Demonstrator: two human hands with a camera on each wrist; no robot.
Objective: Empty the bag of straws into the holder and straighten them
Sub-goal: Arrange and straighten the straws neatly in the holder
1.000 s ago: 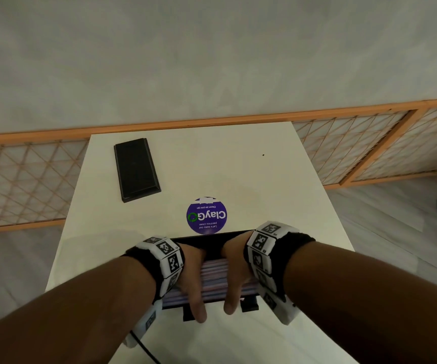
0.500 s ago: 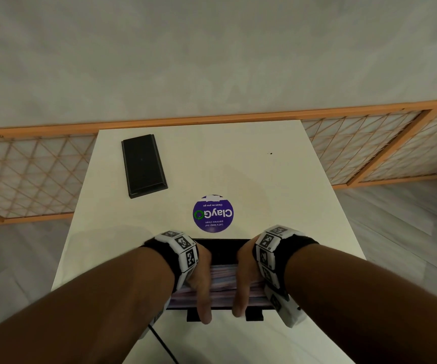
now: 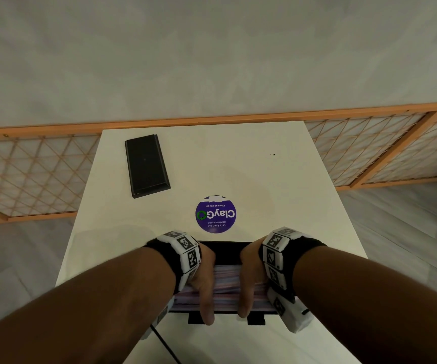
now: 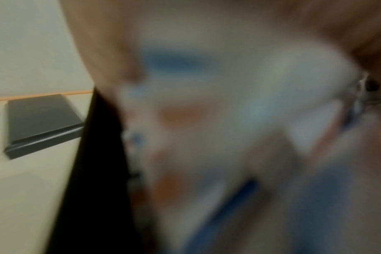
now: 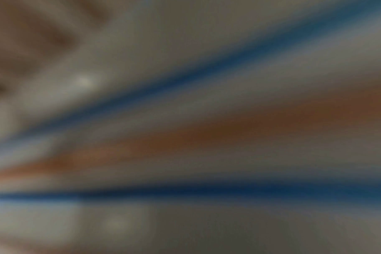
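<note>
White straws (image 3: 226,285) with pink and blue stripes lie sideways in a black holder (image 3: 225,252) at the table's near edge. My left hand (image 3: 204,285) and right hand (image 3: 248,279) sit on top of the bundle, side by side. Each thumb runs down over the front of the straws to the holder's front edge. The fingers are hidden on the far side, seemingly wrapped round the bundle. The left wrist view shows blurred straws (image 4: 207,120) against the holder's black wall (image 4: 93,171). The right wrist view is filled by blurred straws (image 5: 207,137).
A flat black lid (image 3: 146,165) lies at the back left of the white table (image 3: 277,193), also visible as the lid (image 4: 41,123) in the left wrist view. A round purple sticker (image 3: 215,214) sits mid-table. A wooden lattice screen (image 3: 28,174) stands behind.
Both hands stay on the straws in the holder. The thumbs have spread slightly apart, and the head view has shifted a little.
</note>
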